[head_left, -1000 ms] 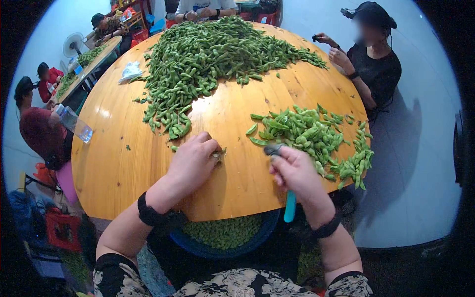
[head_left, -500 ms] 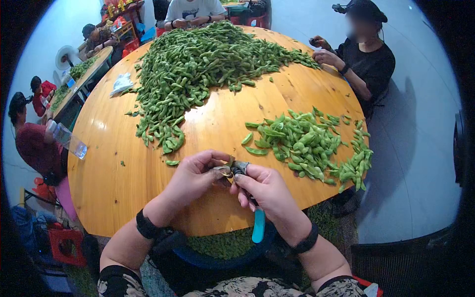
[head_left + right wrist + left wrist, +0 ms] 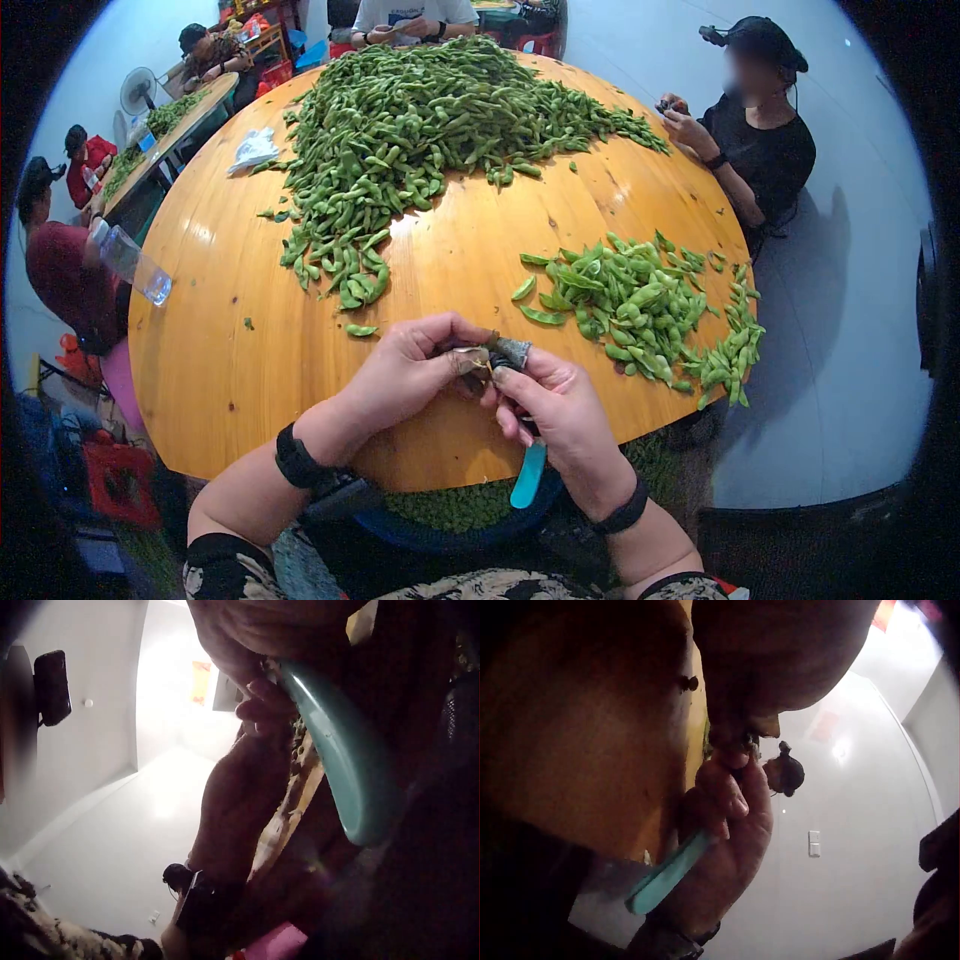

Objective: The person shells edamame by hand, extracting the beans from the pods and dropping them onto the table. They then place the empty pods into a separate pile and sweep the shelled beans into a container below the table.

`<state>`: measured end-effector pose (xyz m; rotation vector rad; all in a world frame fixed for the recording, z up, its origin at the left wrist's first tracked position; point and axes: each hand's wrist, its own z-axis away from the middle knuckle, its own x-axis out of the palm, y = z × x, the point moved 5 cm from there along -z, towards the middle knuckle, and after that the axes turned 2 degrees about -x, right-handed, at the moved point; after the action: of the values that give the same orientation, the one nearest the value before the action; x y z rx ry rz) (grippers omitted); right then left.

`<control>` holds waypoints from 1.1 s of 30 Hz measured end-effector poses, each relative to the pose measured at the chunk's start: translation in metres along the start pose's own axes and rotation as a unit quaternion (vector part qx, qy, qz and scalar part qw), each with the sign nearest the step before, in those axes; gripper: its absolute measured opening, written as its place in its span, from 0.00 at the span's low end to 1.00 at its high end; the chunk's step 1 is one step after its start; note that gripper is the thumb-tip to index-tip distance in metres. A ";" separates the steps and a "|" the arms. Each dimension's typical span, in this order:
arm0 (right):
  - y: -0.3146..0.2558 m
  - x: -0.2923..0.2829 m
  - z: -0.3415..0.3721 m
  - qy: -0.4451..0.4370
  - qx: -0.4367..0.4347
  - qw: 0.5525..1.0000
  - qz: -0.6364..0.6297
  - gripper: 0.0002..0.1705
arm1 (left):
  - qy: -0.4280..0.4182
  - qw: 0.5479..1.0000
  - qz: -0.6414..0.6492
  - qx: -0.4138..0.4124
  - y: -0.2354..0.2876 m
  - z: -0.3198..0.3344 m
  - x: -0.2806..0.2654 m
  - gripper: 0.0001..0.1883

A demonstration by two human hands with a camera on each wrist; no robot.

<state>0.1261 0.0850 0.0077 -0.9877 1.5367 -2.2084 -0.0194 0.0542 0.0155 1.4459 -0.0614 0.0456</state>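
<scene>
In the head view my left hand (image 3: 415,360) and right hand (image 3: 560,400) meet over the table's near edge. My right fingers grip a tool by its teal handle (image 3: 528,477), which sticks out below that hand; the working end is hidden. A grey wrap (image 3: 513,350) covers a right fingertip, with black material beside it. My left thumb and forefinger pinch a small brownish piece right against the right fingertips; I cannot tell what it is. The handle (image 3: 330,742) appears long and curved in the right wrist view. Green soybean pods (image 3: 635,305) lie just beyond my right hand.
A large heap of pods (image 3: 420,130) spreads over the far side of the round wooden table (image 3: 230,360). A blue tub (image 3: 400,530) of shelled green beans stands below the near edge. A plastic bottle (image 3: 135,265) is at the left; a person (image 3: 760,150) sits at the right.
My right hand has come left from beside the smaller pod pile, bringing the teal-handled tool. My left hand has lifted toward it from the table, and the two now meet.
</scene>
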 end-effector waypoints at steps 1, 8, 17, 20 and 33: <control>0.000 0.000 0.000 0.001 0.001 1.000 0.002 0.08 | -0.009 0.999 0.022 -0.029 -0.002 0.000 0.001 0.11; 0.001 0.002 -0.002 0.026 0.000 1.000 -0.004 0.06 | 0.001 0.992 -0.098 0.085 -0.004 0.001 0.008 0.10; -0.007 0.008 0.003 0.056 -0.056 0.992 0.094 0.06 | 0.105 0.802 -0.519 0.278 0.025 0.022 0.021 0.18; -0.006 0.011 0.006 0.065 -0.059 0.991 0.102 0.06 | 0.102 0.799 -0.510 0.302 0.025 0.025 0.018 0.17; 0.010 0.007 0.001 0.060 -0.015 0.998 -0.009 0.07 | 0.080 0.952 -0.253 0.153 0.008 0.008 0.004 0.08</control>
<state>0.1200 0.0764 0.0012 -0.8969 1.6221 -2.3015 -0.0160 0.0474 0.0245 1.7241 0.4686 -0.2586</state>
